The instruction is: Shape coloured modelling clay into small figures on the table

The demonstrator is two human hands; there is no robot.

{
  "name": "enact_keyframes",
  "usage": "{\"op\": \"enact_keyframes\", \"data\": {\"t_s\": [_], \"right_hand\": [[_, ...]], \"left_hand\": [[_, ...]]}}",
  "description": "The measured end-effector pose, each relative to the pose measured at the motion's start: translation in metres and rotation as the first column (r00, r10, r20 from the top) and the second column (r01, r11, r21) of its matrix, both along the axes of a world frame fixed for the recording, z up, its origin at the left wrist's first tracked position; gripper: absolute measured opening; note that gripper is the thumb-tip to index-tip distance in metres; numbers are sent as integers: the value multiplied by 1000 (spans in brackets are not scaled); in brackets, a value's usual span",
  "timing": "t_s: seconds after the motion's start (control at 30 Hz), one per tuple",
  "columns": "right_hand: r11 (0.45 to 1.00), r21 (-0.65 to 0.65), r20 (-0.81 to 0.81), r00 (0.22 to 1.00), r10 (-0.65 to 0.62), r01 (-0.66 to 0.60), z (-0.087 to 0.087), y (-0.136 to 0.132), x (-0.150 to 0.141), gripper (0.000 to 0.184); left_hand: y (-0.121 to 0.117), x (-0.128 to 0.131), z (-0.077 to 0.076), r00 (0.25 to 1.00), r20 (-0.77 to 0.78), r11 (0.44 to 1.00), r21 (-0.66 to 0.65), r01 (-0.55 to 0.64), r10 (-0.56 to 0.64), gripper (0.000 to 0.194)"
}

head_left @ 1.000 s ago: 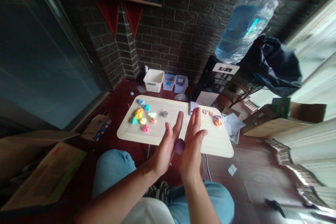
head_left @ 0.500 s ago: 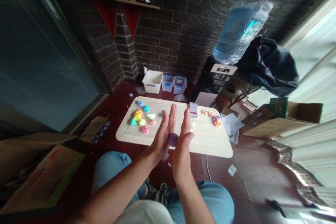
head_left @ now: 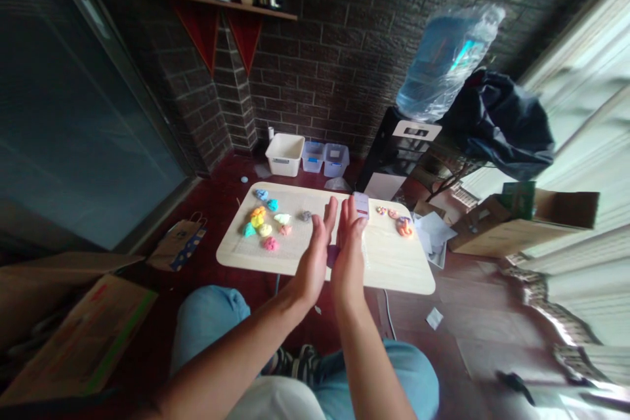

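Blue jeans [head_left: 401, 374] fill the bottom of the frame; above them, at centre, the left hand [head_left: 313, 262] and right hand [head_left: 349, 269] face palm to palm, fingers straight; their shared grip holds the purple clay ball [head_left: 333, 256] between the palms; beyond lies the bench [head_left: 398, 269], with a pink clay lump [head_left: 270, 244] at its left, a grey clay lump [head_left: 306, 216] near its middle and a smartphone [head_left: 362, 205] just past the right hand; a water dispenser [head_left: 390, 156] stands farther off, right of centre.

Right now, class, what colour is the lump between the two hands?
Purple; the lump shows best in the head view.
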State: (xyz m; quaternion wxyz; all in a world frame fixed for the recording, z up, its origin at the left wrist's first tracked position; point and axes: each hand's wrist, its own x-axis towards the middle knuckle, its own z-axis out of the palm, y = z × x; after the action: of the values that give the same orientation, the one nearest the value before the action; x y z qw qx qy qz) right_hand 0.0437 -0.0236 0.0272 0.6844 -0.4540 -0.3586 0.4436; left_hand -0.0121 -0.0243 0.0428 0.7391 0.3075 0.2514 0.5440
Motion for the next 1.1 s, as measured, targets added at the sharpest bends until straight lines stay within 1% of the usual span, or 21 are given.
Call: {"op": "enact_keyframes", "data": {"t_s": [0.07, 0.13, 0.2, 0.3, 0.37, 0.47, 0.5, 0.6, 0.67, 0.73, 0.77, 0.83, 0.9, 1.0, 1.1], "right_hand": [[999, 4, -77, 996, -43, 43, 6, 3, 7, 69], [999, 4, -119, 992, -31, 31, 6, -1, 8, 66], [1000, -20, -138, 990, 8, -11, -1, -10, 0, 65], [999, -39, -148, 989, 27, -33, -11, -18, -12, 63], [999, -27, -154, 988, -21, 17, -11, -16, -10, 62], [989, -28, -171, 974, -151, 148, -4, -8, 4, 60], [980, -37, -185, 963, -197, 194, -2, -6, 8, 59], [962, -59, -243, 930, -274, 268, 4, -5, 14, 57], [962, -70, -286, 919, -272, 263, 5, -10, 12, 55], [970, -75, -317, 917, -243, 231, 5, -17, 9, 50], [974, -73, -322, 920, -225, 213, 4, -22, 7, 47], [980, -61, -279, 940, -197, 187, 0, -32, 6, 38], [983, -38, -174, 968, -184, 180, -8, -43, 4, 30], [983, 29, 42, 982, -183, 182, -21, -57, 2, 21], [973, 129, 245, 944, -220, 193, -30, -65, 0, 15]], "left_hand": [[-14, 1, -3, 999, -33, 998, 51, 28, -26, 49], [-21, 0, -4, 998, -61, 994, 100, 34, -28, 45], [-17, -3, -4, 998, -60, 995, 97, 28, -23, 46], [-7, -5, -2, 999, -6, 998, 29, 53, -53, 53], [-9, -6, -2, 994, 21, 994, 1, 105, -105, 58], [-26, -7, -5, 981, 56, 982, -30, 187, -185, 66], [-32, -8, -6, 978, 65, 979, -31, 202, -200, 64], [-42, -12, -8, 978, 53, 979, -18, 201, -200, 42], [-39, -16, -8, 984, 59, 985, -41, 168, -165, 32], [-32, -20, -7, 982, 124, 979, -128, 159, -143, 25], [-27, -23, -6, 976, 166, 968, -184, 170, -140, 27], [-19, -29, -4, 962, 231, 940, -273, 207, -145, 34], [-13, -35, -2, 959, 254, 929, -307, 205, -128, 36], [-10, -39, 1, 971, 233, 945, -304, 119, -48, 34], [-10, -38, 2, 983, 185, 956, -288, 55, -1, 38]]}}
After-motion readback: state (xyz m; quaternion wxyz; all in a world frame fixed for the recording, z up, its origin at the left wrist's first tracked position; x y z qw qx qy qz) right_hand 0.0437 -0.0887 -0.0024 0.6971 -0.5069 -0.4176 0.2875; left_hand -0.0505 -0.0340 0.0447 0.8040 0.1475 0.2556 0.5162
